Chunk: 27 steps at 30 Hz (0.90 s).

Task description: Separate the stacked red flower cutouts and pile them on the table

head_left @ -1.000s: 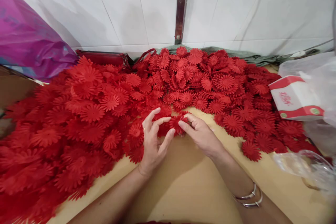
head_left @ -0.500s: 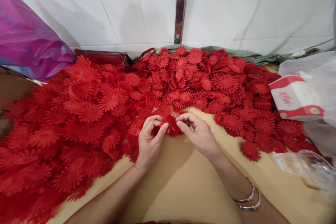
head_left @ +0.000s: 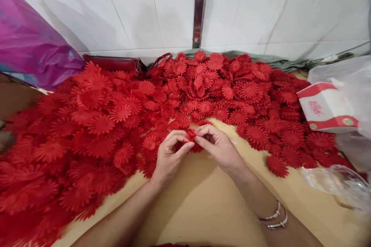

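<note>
Between my hands is a red artificial flower piece [head_left: 191,134] with thin petals, partly hidden by my fingers. My left hand [head_left: 171,155] pinches it from the left with thumb and forefinger. From the other side, the thumb and fingertips of my right hand [head_left: 219,149] close on its edge. The two sets of fingertips nearly meet. Behind them, a large heap of red flower pieces [head_left: 203,85] spreads across the tan tabletop [head_left: 185,200]. More of the same red flower pieces [head_left: 98,123] are piled high on the left.
A purple plastic bag [head_left: 31,38] stands at the back left, beside a dark red purse [head_left: 116,63]. On the right are a red-and-white box [head_left: 326,108] and clear plastic packaging [head_left: 339,181]. A metal bracket [head_left: 199,13] is fixed to the white tiled wall [head_left: 124,4].
My left hand has moved a little to the right, towards my right hand. Less of the flower piece shows between the fingers now. My right hand is almost where it was.
</note>
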Available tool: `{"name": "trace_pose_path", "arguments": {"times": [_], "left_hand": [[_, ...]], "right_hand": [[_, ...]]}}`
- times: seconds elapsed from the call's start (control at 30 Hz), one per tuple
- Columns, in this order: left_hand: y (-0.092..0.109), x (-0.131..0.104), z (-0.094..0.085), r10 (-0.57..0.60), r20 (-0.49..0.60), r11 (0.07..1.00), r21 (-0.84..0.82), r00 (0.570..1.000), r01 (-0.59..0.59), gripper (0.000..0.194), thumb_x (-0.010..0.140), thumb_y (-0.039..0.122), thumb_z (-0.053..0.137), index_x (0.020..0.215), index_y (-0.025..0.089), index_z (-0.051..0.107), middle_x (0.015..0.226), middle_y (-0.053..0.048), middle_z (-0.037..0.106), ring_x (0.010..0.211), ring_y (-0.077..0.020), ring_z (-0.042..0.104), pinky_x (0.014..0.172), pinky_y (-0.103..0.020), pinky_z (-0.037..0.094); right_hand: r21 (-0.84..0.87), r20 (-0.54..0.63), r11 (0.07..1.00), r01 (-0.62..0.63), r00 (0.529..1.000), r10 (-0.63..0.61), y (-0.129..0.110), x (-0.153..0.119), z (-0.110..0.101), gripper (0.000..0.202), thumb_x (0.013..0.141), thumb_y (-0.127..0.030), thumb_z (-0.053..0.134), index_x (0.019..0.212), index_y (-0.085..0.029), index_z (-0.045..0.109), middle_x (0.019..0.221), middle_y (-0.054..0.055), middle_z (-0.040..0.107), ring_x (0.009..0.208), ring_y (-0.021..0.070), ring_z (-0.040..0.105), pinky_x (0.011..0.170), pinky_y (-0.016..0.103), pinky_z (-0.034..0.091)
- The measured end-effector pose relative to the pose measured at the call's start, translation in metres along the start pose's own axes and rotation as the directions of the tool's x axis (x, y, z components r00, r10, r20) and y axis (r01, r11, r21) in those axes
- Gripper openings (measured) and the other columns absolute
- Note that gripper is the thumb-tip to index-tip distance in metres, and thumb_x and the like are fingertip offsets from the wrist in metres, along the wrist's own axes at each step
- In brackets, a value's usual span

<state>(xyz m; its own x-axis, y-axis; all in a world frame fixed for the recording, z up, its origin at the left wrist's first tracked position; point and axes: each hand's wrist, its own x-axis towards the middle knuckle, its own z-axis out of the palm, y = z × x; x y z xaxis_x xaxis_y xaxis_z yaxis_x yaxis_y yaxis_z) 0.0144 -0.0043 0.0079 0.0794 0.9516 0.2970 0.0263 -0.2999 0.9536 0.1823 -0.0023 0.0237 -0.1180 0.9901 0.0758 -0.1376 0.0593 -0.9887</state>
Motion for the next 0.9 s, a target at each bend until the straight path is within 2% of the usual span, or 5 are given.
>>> {"name": "trace_pose_path", "arguments": {"times": [0.17, 0.3, 0.43, 0.63, 0.9], "left_hand": [[0.000, 0.000, 0.001, 0.072, -0.051, 0.997, 0.032, 0.996, -0.070, 0.013, 0.088, 0.031, 0.072, 0.084, 0.020, 0.067, 0.092, -0.005, 0.066, 0.089, -0.0160, 0.063, 0.085, -0.029, 0.051], [0.000, -0.001, 0.001, 0.147, -0.250, 0.983, 0.144, 0.957, -0.114, 0.023, 0.091, 0.028, 0.068, 0.113, 0.022, 0.064, 0.116, -0.009, 0.061, 0.111, -0.0191, 0.061, 0.094, -0.031, 0.051], [0.004, -0.003, -0.002, 0.292, -0.319, 0.933, 0.304, 0.902, -0.194, 0.035, 0.091, 0.026, 0.067, 0.125, 0.024, 0.060, 0.135, -0.012, 0.050, 0.127, -0.0241, 0.051, 0.097, -0.034, 0.051], [0.003, -0.012, 0.000, 0.013, 0.002, 0.997, 0.080, 1.000, -0.013, 0.028, 0.094, 0.032, 0.064, 0.120, 0.022, 0.064, 0.107, -0.007, 0.069, 0.098, -0.0184, 0.066, 0.090, -0.031, 0.053], [0.001, -0.007, 0.003, -0.045, -0.061, 0.999, 0.022, 0.997, 0.046, 0.018, 0.092, 0.031, 0.067, 0.103, 0.019, 0.070, 0.098, -0.006, 0.074, 0.091, -0.0170, 0.069, 0.086, -0.028, 0.054]], "right_hand": [[0.171, -0.251, 0.985, -0.002, 0.967, 0.046, 0.000, 0.005, -0.015, 0.025, 0.079, -0.041, 0.078, 0.082, -0.023, 0.060, 0.079, -0.004, 0.058, 0.074, 0.0118, 0.054, 0.073, 0.026, 0.045], [0.162, -0.330, 0.985, 0.053, 0.944, 0.004, -0.001, 0.008, -0.023, 0.022, 0.082, -0.040, 0.075, 0.087, -0.024, 0.060, 0.083, -0.003, 0.059, 0.077, 0.0132, 0.059, 0.077, 0.028, 0.049], [-0.109, -0.285, 0.986, 0.125, 0.946, -0.151, 0.000, 0.005, -0.013, 0.011, 0.089, -0.033, 0.068, 0.095, -0.024, 0.064, 0.093, 0.001, 0.064, 0.087, 0.0157, 0.062, 0.084, 0.032, 0.051], [-0.472, 0.015, 0.778, 0.415, 0.886, -0.463, -0.007, -0.005, 0.001, 0.012, 0.093, -0.019, 0.065, 0.101, -0.027, 0.070, 0.111, 0.005, 0.064, 0.108, 0.0181, 0.063, 0.100, 0.037, 0.050], [-0.541, 0.012, 0.724, 0.427, 0.865, -0.502, -0.010, -0.003, -0.002, 0.018, 0.089, -0.019, 0.071, 0.105, -0.025, 0.066, 0.109, 0.005, 0.065, 0.109, 0.0194, 0.064, 0.100, 0.037, 0.052]]}}
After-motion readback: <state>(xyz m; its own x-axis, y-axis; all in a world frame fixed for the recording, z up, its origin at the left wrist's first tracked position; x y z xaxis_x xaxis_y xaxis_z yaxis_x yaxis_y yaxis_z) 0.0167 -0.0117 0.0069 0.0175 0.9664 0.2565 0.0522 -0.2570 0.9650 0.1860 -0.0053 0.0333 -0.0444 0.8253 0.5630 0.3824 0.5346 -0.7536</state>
